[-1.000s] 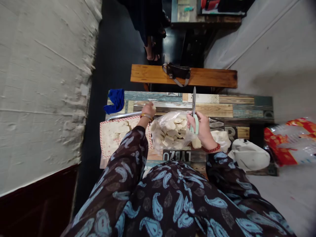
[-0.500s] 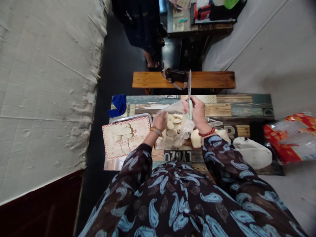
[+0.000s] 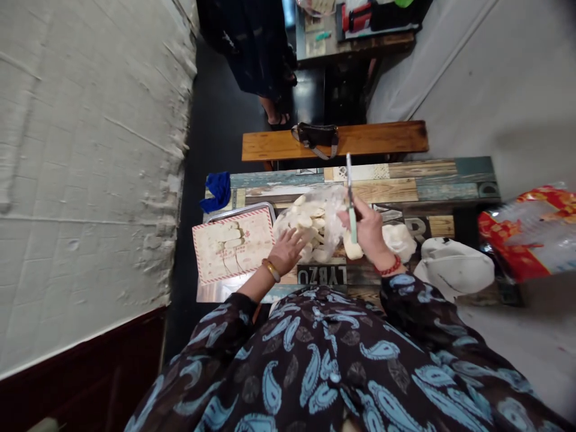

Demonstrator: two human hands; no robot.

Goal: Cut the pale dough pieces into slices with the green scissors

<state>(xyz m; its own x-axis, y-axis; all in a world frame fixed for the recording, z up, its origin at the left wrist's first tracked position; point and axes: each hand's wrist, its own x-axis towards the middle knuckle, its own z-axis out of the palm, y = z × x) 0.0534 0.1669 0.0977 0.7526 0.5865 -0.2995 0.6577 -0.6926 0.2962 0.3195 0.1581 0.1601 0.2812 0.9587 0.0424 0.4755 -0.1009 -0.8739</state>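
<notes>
A clear plastic bag [image 3: 333, 219] lies on the table, holding several pale slices [image 3: 317, 224] that look like a peeled root or tuber. My left hand [image 3: 287, 251] rests against the bag's left side, fingers spread, gripping nothing. In my right hand [image 3: 368, 231] is a knife [image 3: 353, 223] with a mint-green handle, its narrow blade pointing away from me. Under and beside that hand sits a pale, rounded piece [image 3: 353, 247], partly hidden. A crumpled white bundle [image 3: 399, 242] is just right of my right wrist.
On the left, a printed paper sheet [image 3: 256, 246] covers a metal tray [image 3: 268, 208], near a blue cloth [image 3: 218, 191]. A white cap [image 3: 456, 270] and a red plastic package [image 3: 531, 231] are at right. Beyond are a bench [image 3: 382, 138] with a black bag [image 3: 317, 135] and a standing person [image 3: 256, 54].
My left hand has let go of the bag's edge and opened flat at its left side. The bag's mouth has sagged. My right hand has lowered slightly rightward with the knife.
</notes>
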